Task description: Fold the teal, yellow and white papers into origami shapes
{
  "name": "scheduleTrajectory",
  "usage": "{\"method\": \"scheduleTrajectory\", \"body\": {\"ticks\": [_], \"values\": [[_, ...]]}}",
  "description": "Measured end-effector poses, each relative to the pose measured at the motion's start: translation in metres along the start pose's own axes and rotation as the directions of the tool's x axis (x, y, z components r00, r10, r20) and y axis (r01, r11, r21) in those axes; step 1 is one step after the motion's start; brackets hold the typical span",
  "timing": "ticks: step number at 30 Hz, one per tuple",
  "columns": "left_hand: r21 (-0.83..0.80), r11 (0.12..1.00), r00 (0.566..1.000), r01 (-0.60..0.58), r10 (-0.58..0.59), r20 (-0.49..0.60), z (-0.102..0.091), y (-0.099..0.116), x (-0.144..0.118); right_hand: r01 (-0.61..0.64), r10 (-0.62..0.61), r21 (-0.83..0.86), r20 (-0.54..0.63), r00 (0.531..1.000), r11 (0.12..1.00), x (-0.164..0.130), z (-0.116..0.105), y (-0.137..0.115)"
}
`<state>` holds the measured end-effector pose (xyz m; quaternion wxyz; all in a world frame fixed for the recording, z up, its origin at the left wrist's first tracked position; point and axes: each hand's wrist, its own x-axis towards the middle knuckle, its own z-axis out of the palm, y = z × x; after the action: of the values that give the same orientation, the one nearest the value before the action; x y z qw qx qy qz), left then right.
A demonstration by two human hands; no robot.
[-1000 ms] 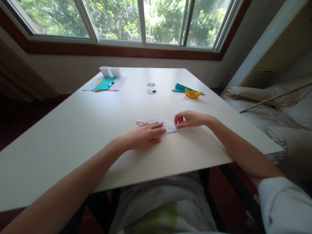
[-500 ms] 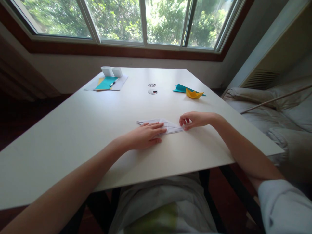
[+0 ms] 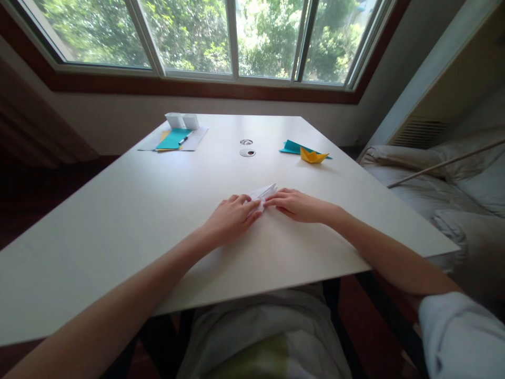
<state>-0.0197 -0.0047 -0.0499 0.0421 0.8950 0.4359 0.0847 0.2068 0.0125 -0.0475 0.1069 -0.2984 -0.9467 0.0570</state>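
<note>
We are pressing both hands, fingers flat, on a small folded white paper piece (image 3: 262, 193) at the centre of the frame. Our left hand (image 3: 232, 215) and right hand (image 3: 295, 204) are meeting over it on the white desk (image 3: 130, 210), gripping nothing.

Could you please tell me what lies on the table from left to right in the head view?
Teal sheet → pen → left hand → white folded paper → right hand → yellow paper boat.
</note>
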Motion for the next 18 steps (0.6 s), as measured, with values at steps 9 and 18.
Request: {"method": "scheduleTrajectory", "body": {"ticks": [9, 18], "values": [[-0.216, 0.966, 0.990, -0.142, 0.135, -0.048, -0.007, -0.007, 0.002, -0.070, 0.070, 0.016, -0.032, 0.997, 0.997, 0.002, 0.001, 0.004], [-0.072, 0.983, 0.984, -0.167, 0.162, -0.075, 0.007, -0.031, 0.012, -0.197, 0.193, -0.135, -0.048, 0.980, 0.971, 0.006, 0.005, -0.011]]}}
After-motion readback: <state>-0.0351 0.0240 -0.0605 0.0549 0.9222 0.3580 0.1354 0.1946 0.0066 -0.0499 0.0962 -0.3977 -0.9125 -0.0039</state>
